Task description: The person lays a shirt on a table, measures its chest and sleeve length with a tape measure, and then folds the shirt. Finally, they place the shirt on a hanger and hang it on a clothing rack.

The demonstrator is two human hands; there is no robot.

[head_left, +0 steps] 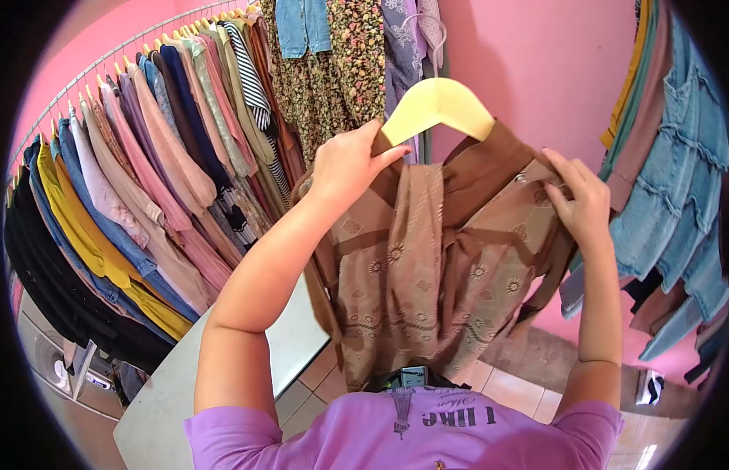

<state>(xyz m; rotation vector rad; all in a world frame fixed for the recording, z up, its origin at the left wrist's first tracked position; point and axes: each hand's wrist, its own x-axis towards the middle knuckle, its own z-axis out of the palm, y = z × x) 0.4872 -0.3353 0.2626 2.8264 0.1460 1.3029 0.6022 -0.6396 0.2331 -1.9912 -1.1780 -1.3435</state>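
Observation:
A brown patterned dress [474,274] hangs in front of me on a pale yellow hanger [436,106], its hook pointing up. My left hand [347,166] grips the dress at the shoulder beside the hanger's left arm, thumb stretched along the collar. On the other side, my right hand [581,196] pinches the cloth at the right shoulder and sleeve. The collar and a front tie are plain darker brown. Small flower motifs run over the lighter body of the dress.
Many garments [157,149] hang on a curved metal rail [117,48] at left. A floral dress [325,86] hangs on the pink wall [529,63]. Tiered denim clothing [670,188] hangs at right. A white table [176,399] stands at lower left, over a tiled floor [529,388].

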